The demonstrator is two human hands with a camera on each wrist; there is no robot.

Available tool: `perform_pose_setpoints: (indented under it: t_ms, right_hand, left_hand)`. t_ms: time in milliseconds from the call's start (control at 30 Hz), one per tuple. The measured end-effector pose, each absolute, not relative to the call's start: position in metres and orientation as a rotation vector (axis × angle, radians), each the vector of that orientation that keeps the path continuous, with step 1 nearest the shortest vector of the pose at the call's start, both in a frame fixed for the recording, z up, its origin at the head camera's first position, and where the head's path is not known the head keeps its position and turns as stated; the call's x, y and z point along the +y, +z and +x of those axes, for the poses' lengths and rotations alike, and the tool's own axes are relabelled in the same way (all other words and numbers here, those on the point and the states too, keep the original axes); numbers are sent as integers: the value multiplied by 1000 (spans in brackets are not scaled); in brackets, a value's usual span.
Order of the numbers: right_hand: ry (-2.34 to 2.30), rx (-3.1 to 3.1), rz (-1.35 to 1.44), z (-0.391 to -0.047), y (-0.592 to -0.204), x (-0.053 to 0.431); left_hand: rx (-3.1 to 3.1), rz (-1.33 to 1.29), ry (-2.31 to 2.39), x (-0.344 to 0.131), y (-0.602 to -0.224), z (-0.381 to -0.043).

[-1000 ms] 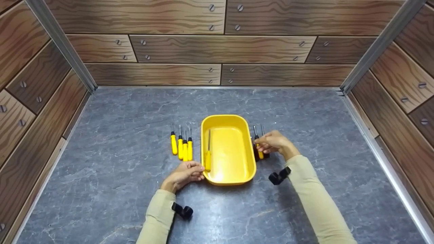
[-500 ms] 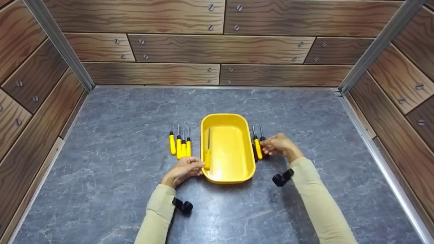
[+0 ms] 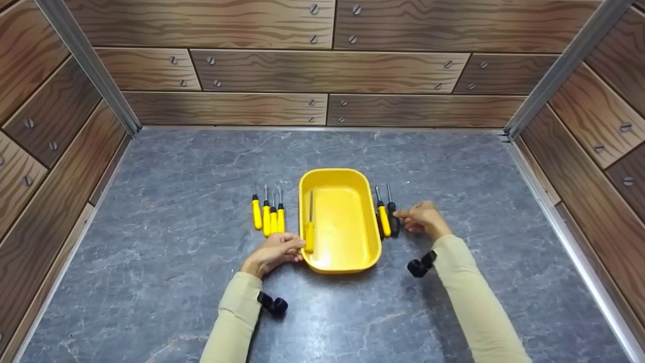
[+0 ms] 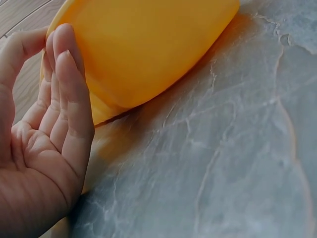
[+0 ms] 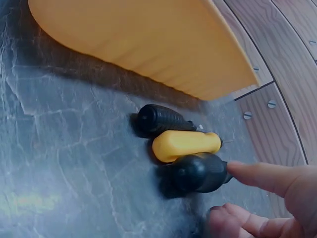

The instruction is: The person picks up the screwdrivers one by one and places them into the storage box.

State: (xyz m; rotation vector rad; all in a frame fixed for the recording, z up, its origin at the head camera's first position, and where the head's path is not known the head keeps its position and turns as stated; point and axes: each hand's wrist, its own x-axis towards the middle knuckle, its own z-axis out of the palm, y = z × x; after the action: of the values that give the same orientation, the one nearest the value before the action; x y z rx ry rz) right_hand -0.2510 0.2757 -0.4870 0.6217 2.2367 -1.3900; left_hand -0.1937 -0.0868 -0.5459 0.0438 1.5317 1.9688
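Note:
A yellow plastic tray (image 3: 370, 222) lies lengthwise in the middle, with one yellow-handled screwdriver (image 3: 309, 237) inside along its left wall. At the tray's near left corner, my left hand (image 3: 275, 253) pinches the rim between thumb and fingers. To the right of the tray, three screwdrivers lie side by side: a black one (image 5: 163, 119) nearest the tray, a yellow one (image 5: 185, 144), and an outer black one (image 5: 200, 172). My right hand (image 3: 423, 218) has its index finger extended to the outer black handle, fingertip right at its side, other fingers bent below.
Left of the tray, several yellow-handled screwdrivers (image 3: 257, 214) lie in a row, shafts pointing away. The grey marbled tabletop (image 3: 191, 282) is bounded by wood-patterned walls (image 3: 327, 73) at the back and both sides.
My right hand has moved right, from over the yellow screwdriver to the outer side of the black one, uncovering both handles. The left hand stays at the tray's rim.

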Motion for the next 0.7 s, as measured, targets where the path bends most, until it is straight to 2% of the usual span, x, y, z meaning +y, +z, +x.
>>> perform_pose_setpoints:
  t_ms: [700]
  right_hand:
    - [-1359, 2187, 664, -254, -492, 268]
  left_hand:
    - [1454, -7, 2049, -88, -550, -194]
